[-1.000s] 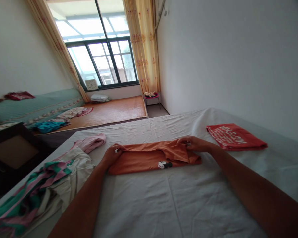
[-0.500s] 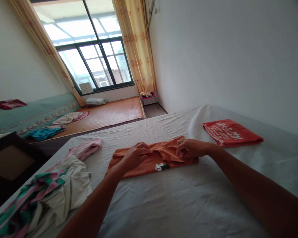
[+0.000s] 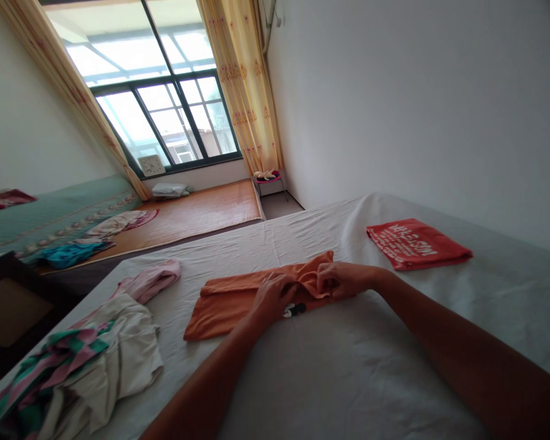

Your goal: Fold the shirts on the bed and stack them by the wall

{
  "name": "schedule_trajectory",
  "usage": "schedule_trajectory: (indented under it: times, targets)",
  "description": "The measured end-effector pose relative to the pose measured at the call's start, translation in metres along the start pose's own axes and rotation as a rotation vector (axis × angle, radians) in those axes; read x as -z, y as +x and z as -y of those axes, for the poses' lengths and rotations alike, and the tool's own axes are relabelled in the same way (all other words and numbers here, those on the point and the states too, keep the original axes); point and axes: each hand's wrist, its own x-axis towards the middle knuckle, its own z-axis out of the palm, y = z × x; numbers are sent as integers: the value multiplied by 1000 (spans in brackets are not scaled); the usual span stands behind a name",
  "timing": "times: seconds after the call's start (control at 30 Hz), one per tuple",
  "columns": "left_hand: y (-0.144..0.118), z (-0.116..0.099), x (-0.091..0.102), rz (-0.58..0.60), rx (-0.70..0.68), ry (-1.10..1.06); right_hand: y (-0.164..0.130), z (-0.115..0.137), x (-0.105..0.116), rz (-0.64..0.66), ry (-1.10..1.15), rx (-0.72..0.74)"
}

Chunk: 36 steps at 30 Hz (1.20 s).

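An orange T-shirt [image 3: 229,308], partly folded into a long strip, lies across the bed, with a black-and-white cartoon print near its front edge. My left hand [image 3: 275,296] is on the middle of the shirt, its fingers curled and closed on the cloth beside the print. At the shirt's right end my right hand [image 3: 346,278] pinches a bunched fold of the fabric. The two hands are close together, and the cloth between them is wrinkled. My right hand covers part of the shirt's right end.
A folded red garment [image 3: 417,243] with white lettering lies at the right on the white bedsheet [image 3: 330,379]. To the left are a pink garment [image 3: 153,281] and a loose heap of white and green-pink clothes [image 3: 123,348]. A dark cabinet [image 3: 13,311] stands beside the bed.
My left hand has moved right along the shirt, toward my right hand, uncovering the shirt's left part. My right hand has gathered the fold inward. The view has shifted slightly.
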Motion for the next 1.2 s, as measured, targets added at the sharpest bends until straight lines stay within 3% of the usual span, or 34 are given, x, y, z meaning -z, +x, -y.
schedule_trajectory:
  times: [0.23, 0.4, 0.57, 0.67, 0.77, 0.9, 1.0, 1.2]
  targets:
    - [2, 1, -4, -31, 119, -95, -3, -10, 7, 14, 410, -106]
    - [5, 5, -9, -67, 245, -181, 2, -27, -1, -154, 615, -279]
    - [8, 0, -13, -79, 316, -39, 13, -41, -19, -243, 331, -499]
    - [4, -7, -9, -125, 217, 102, 15, -30, -20, -399, 12, -570]
    - [0, -16, -4, -129, -5, 195, 16, -8, -18, -548, -285, -450]
    - [-3, -20, -3, -12, -162, 245, 21, 11, -24, -429, -284, -132]
    - [-3, -11, -2, 28, -103, 281, 25, 7, -32, -374, -180, -41]
    - [-7, 7, 15, -6, 80, 364, 27, -5, -35, -412, -13, 12]
